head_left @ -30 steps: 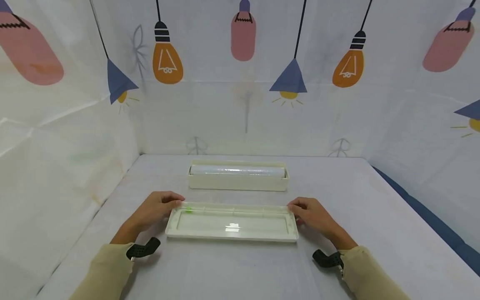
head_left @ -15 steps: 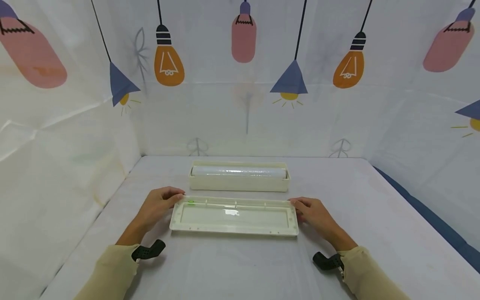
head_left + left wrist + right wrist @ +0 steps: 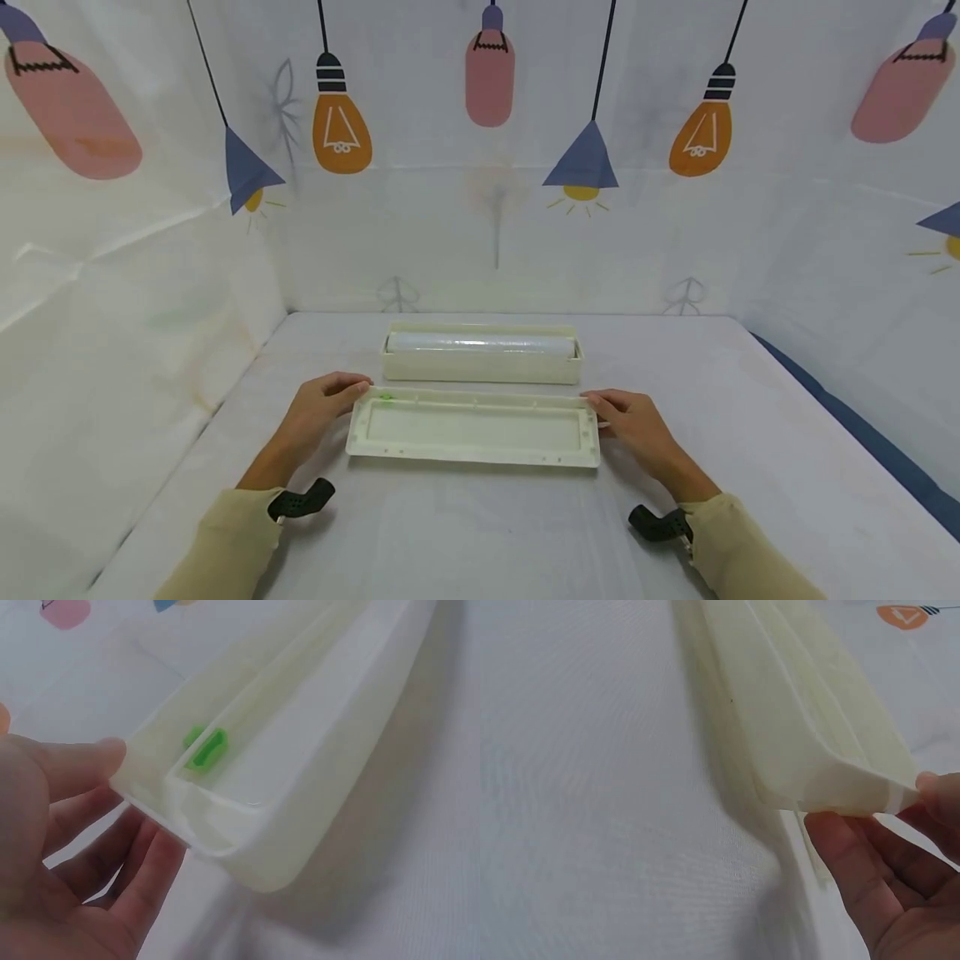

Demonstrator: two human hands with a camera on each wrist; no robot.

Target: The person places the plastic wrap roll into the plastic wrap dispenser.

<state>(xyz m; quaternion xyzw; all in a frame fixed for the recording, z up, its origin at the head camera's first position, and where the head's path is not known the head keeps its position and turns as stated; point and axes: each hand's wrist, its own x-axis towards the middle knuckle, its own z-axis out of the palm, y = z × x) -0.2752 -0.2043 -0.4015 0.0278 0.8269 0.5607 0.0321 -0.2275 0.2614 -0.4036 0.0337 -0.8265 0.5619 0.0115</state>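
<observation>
Count: two hands, one cream lid, one cream box, one roll of film, one green tab, two black wrist mounts, one table.
Left hand [image 3: 318, 411]: at the left end of the lid [image 3: 475, 427], thumb on the upper rim, fingers [image 3: 142, 877] curled beneath the corner; pinching that end. Seen close in the left wrist view, thumb tip against the flange, fingers spread a little under it.
Green tab [image 3: 206, 748]: one, small, set in the inner channel of the lid, just beside the left hand's thumb; also visible from the head view near the far left corner.
Lid: long, shallow, hollow side up, lying across the middle of the table [image 3: 750, 433] between the two hands, just in front of the box [image 3: 482, 364], nearly touching it. Raised off the cloth at both ends in the wrist views, a shadow beneath.
Box: one, open, parallel to the lid, farther from the person.
Roll of film [image 3: 480, 342]: one, clear, lying lengthwise inside the box.
Right hand [image 3: 637, 425]: at the right end of the lid, thumb tip on the top edge of the corner, fingers [image 3: 855, 877] bent underneath; gripping that end.
Wrist mounts: two, black, one at each beige sleeve cuff, near the front of the table.
</observation>
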